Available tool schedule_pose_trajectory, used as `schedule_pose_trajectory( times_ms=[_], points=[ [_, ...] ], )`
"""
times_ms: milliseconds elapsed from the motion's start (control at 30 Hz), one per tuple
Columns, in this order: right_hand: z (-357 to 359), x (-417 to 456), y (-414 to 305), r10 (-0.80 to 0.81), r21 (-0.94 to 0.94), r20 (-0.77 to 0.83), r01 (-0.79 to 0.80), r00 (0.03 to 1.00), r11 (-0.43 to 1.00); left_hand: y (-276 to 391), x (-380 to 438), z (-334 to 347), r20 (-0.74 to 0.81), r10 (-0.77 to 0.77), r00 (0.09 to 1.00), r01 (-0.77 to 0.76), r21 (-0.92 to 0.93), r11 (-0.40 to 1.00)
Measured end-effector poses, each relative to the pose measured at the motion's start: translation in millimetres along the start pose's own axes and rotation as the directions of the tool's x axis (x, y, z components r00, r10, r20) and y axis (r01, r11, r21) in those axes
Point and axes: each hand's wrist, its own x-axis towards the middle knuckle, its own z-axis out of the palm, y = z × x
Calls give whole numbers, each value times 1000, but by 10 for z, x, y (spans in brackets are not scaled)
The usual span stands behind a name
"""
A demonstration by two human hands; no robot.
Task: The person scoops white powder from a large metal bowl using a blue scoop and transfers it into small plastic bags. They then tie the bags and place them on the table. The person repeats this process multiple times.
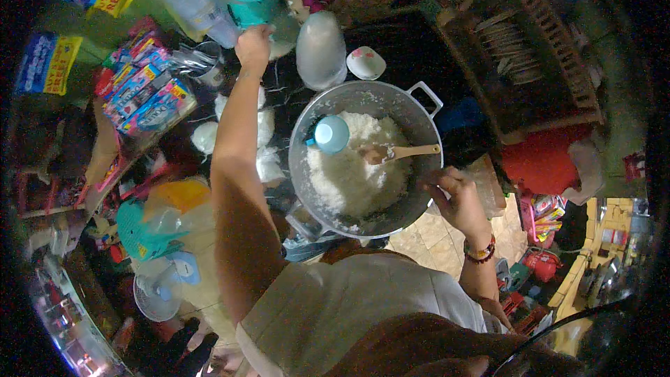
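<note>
A large metal pot (437, 188) with side handles stands before me, holding white cooked rice (335, 183). On the rice rest a light-blue plastic cup (332, 134) and a wooden spatula (411, 152), whose handle points to the right wall. My left hand (254, 46) reaches far forward to a teal plastic container (250, 14), beside clear plastic packaging (201, 2); its fingers are partly hidden, so its grip is unclear. Just off the pot's right rim is my right hand (456, 196), fingers bent and blurred; whether they hold anything is unclear.
Tied white plastic bags (264, 120) lie left of the pot. Behind it stand a frosted plastic-wrapped stack (321, 52) and a small white bowl (366, 63). Sachet packs (149, 97) fill the left side. A wooden rack (523, 57) is at right, an electric fan (157, 290) lower left.
</note>
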Motion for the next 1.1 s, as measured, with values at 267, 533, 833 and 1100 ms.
schedule_pose_trajectory(
  times_ms=[267, 533, 833, 1100],
  points=[
    [156, 681, -431, -256, 359, -157, 297, 954, 885, 933, -595, -1474, 12, 27, 1000, -17, -517, 856],
    [350, 1143, -964, -304, 569, -210, 369, 929, 735, 1968, -1390, -2581, 49, 199, 979, -56, -870, 490],
    [78, 712, -1019, -393, 872, 45, 156, 918, 464, 2294, -2489, -2761, 42, 180, 983, -40, -902, 429],
    [-78, 554, -543, -633, 712, -181, 544, 753, 444, 2735, -3346, -2124, 62, -205, 977, 211, -437, 874]
  ],
)
